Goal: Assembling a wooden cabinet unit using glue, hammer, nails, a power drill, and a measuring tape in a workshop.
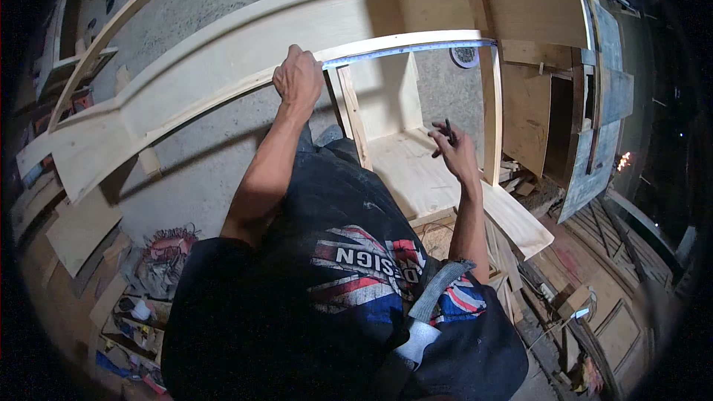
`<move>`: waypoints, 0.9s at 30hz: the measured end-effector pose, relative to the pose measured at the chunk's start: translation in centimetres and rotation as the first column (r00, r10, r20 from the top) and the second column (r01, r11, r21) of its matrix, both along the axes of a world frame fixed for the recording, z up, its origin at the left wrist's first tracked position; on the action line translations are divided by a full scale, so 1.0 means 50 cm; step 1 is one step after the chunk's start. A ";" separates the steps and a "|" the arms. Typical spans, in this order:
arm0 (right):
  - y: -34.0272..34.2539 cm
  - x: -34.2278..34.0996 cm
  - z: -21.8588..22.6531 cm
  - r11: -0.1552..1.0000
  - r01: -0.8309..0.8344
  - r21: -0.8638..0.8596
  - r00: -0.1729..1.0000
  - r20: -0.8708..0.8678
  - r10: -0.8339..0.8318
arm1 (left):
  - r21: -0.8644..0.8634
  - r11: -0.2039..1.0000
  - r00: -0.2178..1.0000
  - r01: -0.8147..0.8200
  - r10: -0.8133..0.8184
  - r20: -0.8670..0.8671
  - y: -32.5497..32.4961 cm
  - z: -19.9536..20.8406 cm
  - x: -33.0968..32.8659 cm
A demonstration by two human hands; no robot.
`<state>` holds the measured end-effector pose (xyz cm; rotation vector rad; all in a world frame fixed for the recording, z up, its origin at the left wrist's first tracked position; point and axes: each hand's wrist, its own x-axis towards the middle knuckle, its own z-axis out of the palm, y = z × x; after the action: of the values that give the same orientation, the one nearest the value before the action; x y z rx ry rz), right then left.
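Note:
My left hand [298, 78] presses a measuring tape [405, 50] against the front edge of a pale wooden cabinet frame [223, 67]. The tape's blade runs to the right along the top rail as far as the upright post [490, 111]. My right hand [454, 150] hovers lower, over the cabinet's inner shelf [405, 167], with a dark pencil [448, 131] pinched in its fingers. My dark printed shirt fills the lower middle of the view and hides what lies under it.
More plywood panels [520, 0] and a second cabinet box [553, 126] stand at the right. Loose boards and offcuts [82, 226] lie at the left on the concrete floor [193, 163]. Small tools and clutter [141, 312] sit at lower left. A round object [465, 56] rests behind the frame.

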<state>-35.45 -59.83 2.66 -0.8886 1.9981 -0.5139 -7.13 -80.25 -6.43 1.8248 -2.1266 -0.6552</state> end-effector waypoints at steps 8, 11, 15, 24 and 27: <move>-0.209 0.061 -0.041 0.954 0.256 -0.159 0.886 0.433 -0.166 | 0.002 1.000 1.000 0.019 -0.019 0.011 -0.005 -0.009 -0.002; -0.285 0.083 -0.069 0.988 -0.015 -0.153 0.972 0.231 0.051 | 0.043 0.999 1.000 0.011 -0.012 0.026 -0.011 -0.006 -0.004; -0.376 0.129 -0.117 0.963 -0.046 -0.267 0.846 0.502 0.180 | 0.098 0.995 0.998 0.020 -0.026 0.064 -0.025 -0.001 -0.008; -0.455 0.181 -0.197 0.848 -0.396 -0.353 0.824 0.272 0.498 | 0.249 0.968 0.983 0.028 -0.072 0.170 -0.056 0.010 -0.013; -0.455 0.179 -0.207 0.859 -0.392 -0.328 0.828 0.282 0.485 | 0.266 0.964 0.983 0.018 -0.066 0.173 -0.059 0.015 -0.013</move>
<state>-26.52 -82.56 -7.67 -1.2796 1.3508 -0.6207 -7.77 -83.21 -5.67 2.0515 -2.2919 -0.8497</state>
